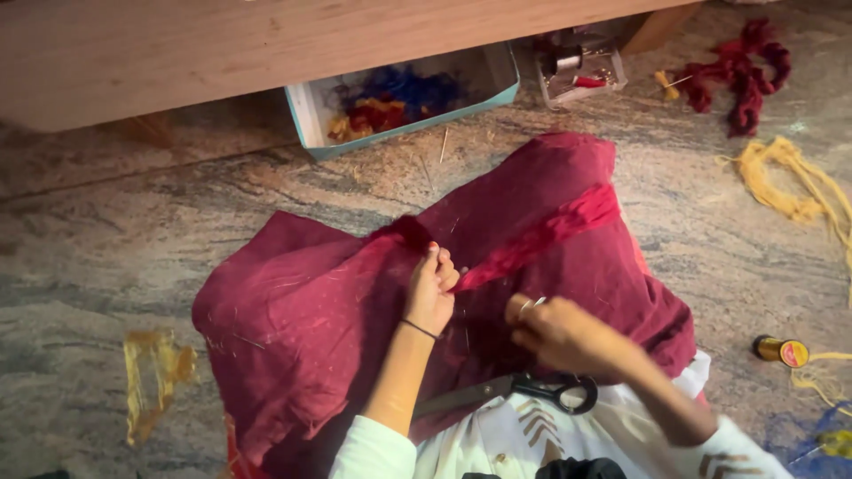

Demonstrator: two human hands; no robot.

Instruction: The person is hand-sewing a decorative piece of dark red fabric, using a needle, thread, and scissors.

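L hand (432, 286) sits ctr frame, fingers curled tight, pinching the near end of a bright red yarn bundle (541, 238) against the maroon cloth (302, 310); the bundle runs taut from the pinch toward 2 o'clock across the cloth, prob held that way to keep it straight and pinned down. R hand (555, 330) at 4 o'clock of the L one, just beside it, fingers bunched together low on the cloth w/ something small and pale at the fingertips, maybe a needle or thread, too small to tell. Cloth is draped over the person's lap and spread on the stone floor (89, 257), so it serves as a work surface close to both hands. Black-handled scissors (515, 390) lie on the lap at 6 o'clock, closed, w/in easy reach of the R hand. Teal-edged box (404, 93) w/ blue, red, yellow fibre at 12 o'clock, half under a wooden bench (222, 44). Small clear tray (581, 71) w/ bits next to it at 1 o'clock. Dark red yarn clump (741, 71) at 2 o'clock, yellow yarn hank (794, 186) at 3 o'clock, gold thread spool (781, 351) at 4 o'clock, all well apart from the hands. Yellow scrap (155, 377) at 8 o'clock on floor.
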